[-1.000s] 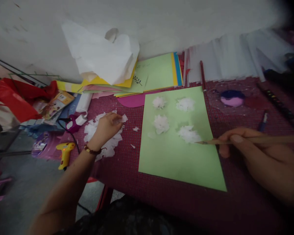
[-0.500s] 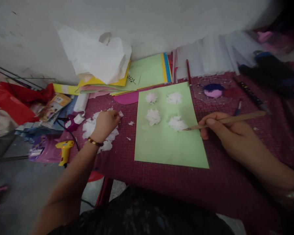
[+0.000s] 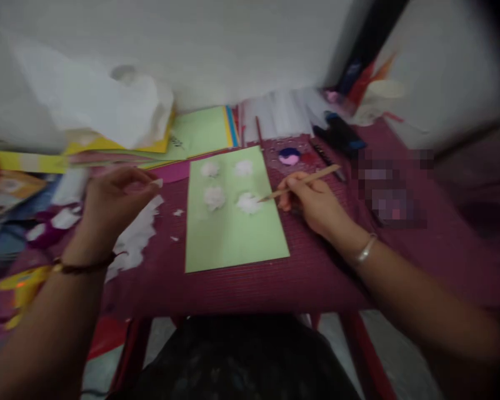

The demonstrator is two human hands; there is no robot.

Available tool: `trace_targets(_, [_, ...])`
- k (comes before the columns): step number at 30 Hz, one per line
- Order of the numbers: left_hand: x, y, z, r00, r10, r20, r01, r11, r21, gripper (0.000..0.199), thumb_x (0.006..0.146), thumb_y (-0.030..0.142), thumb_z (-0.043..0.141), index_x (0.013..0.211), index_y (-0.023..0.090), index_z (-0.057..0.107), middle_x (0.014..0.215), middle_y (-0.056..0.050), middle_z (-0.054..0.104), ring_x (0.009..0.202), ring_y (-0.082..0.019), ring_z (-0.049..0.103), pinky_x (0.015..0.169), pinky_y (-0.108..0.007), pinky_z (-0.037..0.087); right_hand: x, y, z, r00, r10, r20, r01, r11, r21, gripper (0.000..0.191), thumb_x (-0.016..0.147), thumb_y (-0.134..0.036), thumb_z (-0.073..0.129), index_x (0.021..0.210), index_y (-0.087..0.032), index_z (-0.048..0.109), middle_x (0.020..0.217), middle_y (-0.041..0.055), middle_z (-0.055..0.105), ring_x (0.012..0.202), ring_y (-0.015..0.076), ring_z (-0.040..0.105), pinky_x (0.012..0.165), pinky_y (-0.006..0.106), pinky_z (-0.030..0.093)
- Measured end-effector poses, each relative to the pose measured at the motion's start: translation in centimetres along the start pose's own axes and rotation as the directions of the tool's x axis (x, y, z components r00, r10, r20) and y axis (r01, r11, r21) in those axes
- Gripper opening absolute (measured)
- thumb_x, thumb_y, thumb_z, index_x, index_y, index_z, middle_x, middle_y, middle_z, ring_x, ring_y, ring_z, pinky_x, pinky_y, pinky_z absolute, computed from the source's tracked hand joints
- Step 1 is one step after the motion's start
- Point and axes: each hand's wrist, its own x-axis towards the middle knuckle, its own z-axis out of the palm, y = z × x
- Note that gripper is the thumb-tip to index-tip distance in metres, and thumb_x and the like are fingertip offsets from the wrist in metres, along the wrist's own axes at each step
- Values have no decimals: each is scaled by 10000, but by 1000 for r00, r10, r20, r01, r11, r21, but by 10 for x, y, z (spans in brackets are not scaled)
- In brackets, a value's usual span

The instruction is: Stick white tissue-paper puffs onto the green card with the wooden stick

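A pale green sheet [image 3: 233, 239] lies on the dark red checked cloth, bearing white paper puffs in two rows. My right hand [image 3: 312, 203] grips a wooden stick [image 3: 316, 175], whose pointed tip is at the lower right puff [image 3: 249, 203]. Left of the sheet, my left hand [image 3: 116, 203] is raised and pinches a small white paper piece [image 3: 157, 183] between thumb and fingertips. Below and behind that hand spreads a pile of white paper pieces [image 3: 137, 239]. The view is somewhat blurred.
Coloured sheets [image 3: 200, 130] and crumpled white paper [image 3: 104, 105] are by the wall. A yellow glue gun [image 3: 23, 289] is at the far left. Beyond my right hand lie a purple and pink round item [image 3: 289, 156], a dark pen-like tool [image 3: 327, 158] and clear strips [image 3: 275, 114].
The view has swung to the right. My left hand has lifted from beside the paper pile, with a white piece in its pinch. The stick's tip remains at the lower right puff.
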Motion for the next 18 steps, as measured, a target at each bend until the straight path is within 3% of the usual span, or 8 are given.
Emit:
trace_targets(2, [-5,27,22,998,22,63,-6,970,-244,128,704,276,732,722,183,646,778,4,679,747,-144,619,717,-291,491,2,0,-1,999,36,28,-36,999,-8,209,943,-304,487,801,-188,587,594,-23,596,509,91,526,513,234,418])
trace_targets(5, [-10,52,65,956,75,283,63,891,-449,150,695,285,740,680,184,630,666,0,643,604,-111,568,570,-242,458,5,2,-3,993,87,74,-83,995,-63,247,957,-315,461,782,-194,586,586,-26,601,476,77,519,481,211,420])
trace_targets(9, [-17,48,104,905,121,409,110,860,-498,128,738,281,718,703,197,627,648,11,622,614,-117,569,590,-233,475,7,5,-2,993,89,78,-84,994,-65,235,960,-300,478,774,-191,572,575,-42,587,485,67,529,489,185,441])
trace_targets(14, [-31,28,113,861,16,508,215,895,-392,170,727,383,757,733,227,688,718,-6,686,642,-165,619,542,-241,497,11,3,-3,978,160,134,-158,987,-28,193,952,-247,510,767,-196,532,584,-56,589,500,61,532,495,173,455])
trace_targets(18, [-39,35,105,867,21,498,194,907,-374,121,761,360,729,765,242,705,782,-11,709,682,-180,642,558,-245,517,8,-5,-2,977,165,135,-169,986,15,126,915,-214,565,793,-200,534,627,-54,615,507,66,534,488,181,452])
